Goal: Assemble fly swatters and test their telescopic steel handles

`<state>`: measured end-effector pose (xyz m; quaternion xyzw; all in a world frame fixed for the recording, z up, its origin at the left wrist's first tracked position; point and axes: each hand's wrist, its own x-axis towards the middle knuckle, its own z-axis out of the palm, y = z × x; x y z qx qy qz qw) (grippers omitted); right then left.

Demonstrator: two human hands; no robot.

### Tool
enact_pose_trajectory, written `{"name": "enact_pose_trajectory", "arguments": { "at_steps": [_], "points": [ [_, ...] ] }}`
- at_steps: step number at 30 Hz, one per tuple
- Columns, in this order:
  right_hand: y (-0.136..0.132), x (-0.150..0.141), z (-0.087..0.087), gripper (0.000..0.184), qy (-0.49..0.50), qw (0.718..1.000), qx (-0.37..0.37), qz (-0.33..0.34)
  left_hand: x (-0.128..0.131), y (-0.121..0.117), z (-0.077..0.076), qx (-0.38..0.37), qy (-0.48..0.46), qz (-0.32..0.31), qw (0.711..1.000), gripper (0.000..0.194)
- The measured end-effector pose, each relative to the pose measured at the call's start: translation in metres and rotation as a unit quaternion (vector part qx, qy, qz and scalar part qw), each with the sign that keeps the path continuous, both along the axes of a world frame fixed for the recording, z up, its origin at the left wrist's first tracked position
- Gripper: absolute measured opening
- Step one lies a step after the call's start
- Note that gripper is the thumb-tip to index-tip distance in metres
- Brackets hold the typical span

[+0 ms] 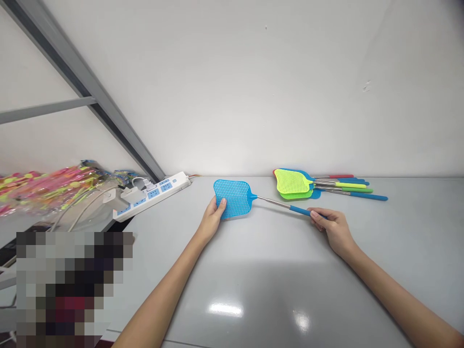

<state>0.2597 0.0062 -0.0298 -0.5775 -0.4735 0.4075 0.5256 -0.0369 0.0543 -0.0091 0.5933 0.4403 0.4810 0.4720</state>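
Observation:
A blue fly swatter with a perforated head and a metal shaft is held between my two hands above the table. My left hand pinches the left edge of its head, thumb on top. At the other end, my right hand is closed round the blue grip, hiding the tip of it. Behind, near the wall, lies a stack of fly swatters in yellow, green, blue and red, heads to the left and handles fanned to the right.
A white power strip with plugs and cables lies at the left, close to a grey metal frame. Farther left are plastic-wrapped colourful items. The grey table meets a white wall at the back. A blurred patch covers the lower left.

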Motion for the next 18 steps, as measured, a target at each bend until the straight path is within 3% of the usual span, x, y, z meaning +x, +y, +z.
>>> {"name": "enact_pose_trajectory", "arguments": {
  "at_steps": [4,18],
  "points": [
    [-0.0010,0.0033,0.0012,0.029,-0.032,0.998,-0.002,0.048,-0.0005,-0.0006,0.0049,-0.009,0.015,0.013,1.000,0.036],
    [-0.0011,0.0001,0.0074,0.033,-0.113,0.992,0.010,0.059,-0.0051,-0.0033,0.0090,-0.015,0.071,0.030,0.997,0.028]
  ]
}}
